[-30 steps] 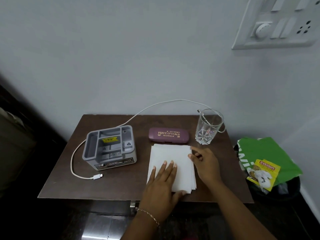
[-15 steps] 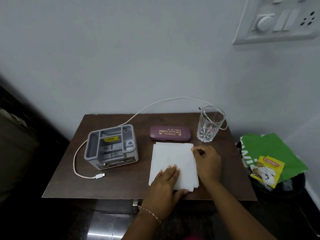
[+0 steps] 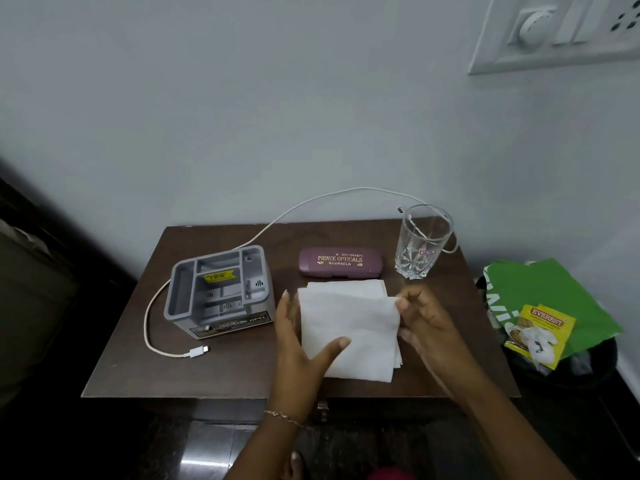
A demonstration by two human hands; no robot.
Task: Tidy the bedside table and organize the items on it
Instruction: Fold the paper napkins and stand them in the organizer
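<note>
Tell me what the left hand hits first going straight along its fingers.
Likely nothing close: left hand aims into the gap between grey organizer and spectacle case; beyond that, the white cable by the wall. Depth unclear.

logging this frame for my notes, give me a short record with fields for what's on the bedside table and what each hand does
surface: dark bedside table
left: grey organizer, white cable looped round its left side
back middle: purple glasses case, closed
back right: clear glass, upright
front middle: stack of white napkins
left hand: holds the stack's left edge, thumb on top
right hand: pinches the top napkin's right edge
off table, right: green bag and yellow packet
</note>
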